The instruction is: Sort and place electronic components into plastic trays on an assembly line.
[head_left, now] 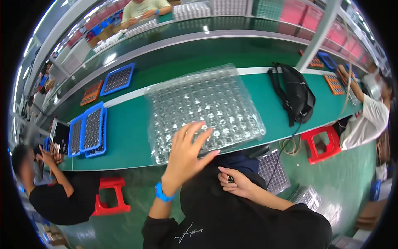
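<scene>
A stack of transparent plastic trays (199, 99) with rows of small round pockets lies on the green workbench (128, 133) in front of me. My left hand (186, 149), a blue band on its wrist, is open above the near edge of the trays. Its fingers are spread, and whether the fingertips touch the plastic I cannot tell. Close to my body, past the bench edge, my right hand (235, 182) is curled around small dark and silvery parts (230, 179). The fingers hide most of these parts.
Blue trays of small parts (93, 128) lie left on the bench; a black backpack (293, 93) lies right. Beyond runs a green conveyor belt (186, 52). Co-workers sit on both sides, near red stools (321, 144). More plastic trays (273, 172) are on the floor.
</scene>
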{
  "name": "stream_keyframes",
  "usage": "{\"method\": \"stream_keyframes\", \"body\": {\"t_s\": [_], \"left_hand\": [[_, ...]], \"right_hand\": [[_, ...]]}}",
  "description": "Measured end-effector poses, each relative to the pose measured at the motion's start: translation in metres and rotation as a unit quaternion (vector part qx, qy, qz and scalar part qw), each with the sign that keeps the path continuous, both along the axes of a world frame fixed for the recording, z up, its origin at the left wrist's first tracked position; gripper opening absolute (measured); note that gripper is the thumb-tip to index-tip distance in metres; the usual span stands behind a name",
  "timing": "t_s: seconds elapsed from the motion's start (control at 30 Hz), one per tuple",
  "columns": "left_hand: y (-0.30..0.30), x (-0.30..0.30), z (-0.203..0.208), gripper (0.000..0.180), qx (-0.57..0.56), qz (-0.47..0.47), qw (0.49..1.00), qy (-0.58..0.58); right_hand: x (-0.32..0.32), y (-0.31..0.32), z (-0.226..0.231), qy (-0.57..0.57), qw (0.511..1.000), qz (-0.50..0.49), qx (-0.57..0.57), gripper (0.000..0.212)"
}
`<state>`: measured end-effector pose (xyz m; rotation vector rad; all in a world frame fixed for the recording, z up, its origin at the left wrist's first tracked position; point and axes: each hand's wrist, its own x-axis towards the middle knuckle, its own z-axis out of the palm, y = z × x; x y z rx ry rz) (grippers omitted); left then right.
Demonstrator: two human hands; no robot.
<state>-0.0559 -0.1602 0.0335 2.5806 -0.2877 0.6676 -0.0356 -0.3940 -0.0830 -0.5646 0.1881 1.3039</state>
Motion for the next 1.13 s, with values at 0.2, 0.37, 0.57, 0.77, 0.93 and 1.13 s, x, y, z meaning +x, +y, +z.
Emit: {"method": "stream_keyframes", "body": {"t_s": [0.2, 0.37, 0.57, 0.77, 0.93, 1.13], "left_hand": [[0.015, 0.012, -0.019, 0.055, 0.1, -0.024, 0.992, 0.067], [0.021, 0.014, 0.016, 0.043, 0.044, -0.047, 0.998, 0.017], [0.021, 0.006, 0.066, 0.047, 0.071, 0.003, 0.997, -0.012], [0.038, -0.006, 0.057, 0.042, 0.097, 0.001, 0.995, -0.036], [0.052, -0.014, 0.066, 0.034, 0.101, 0.09, 0.985, -0.105], [0.101, -0.02, 0.055, 0.059, -0.023, 0.135, 0.974, -0.18]], "right_hand": [[0.052, -0.074, 0.068, -0.372, 0.904, -0.187, -0.097, 0.035], [0.177, -0.096, 0.094, -0.546, 0.721, -0.309, -0.293, 0.054], [0.303, -0.047, 0.042, -0.723, 0.437, -0.252, -0.472, 0.04], [0.293, -0.017, 0.011, -0.799, 0.205, -0.238, -0.513, 0.026], [0.287, -0.014, 0.007, -0.79, 0.211, -0.265, -0.511, 0.026], [0.291, -0.005, 0.003, -0.782, 0.23, -0.278, -0.509, 0.025]]}}
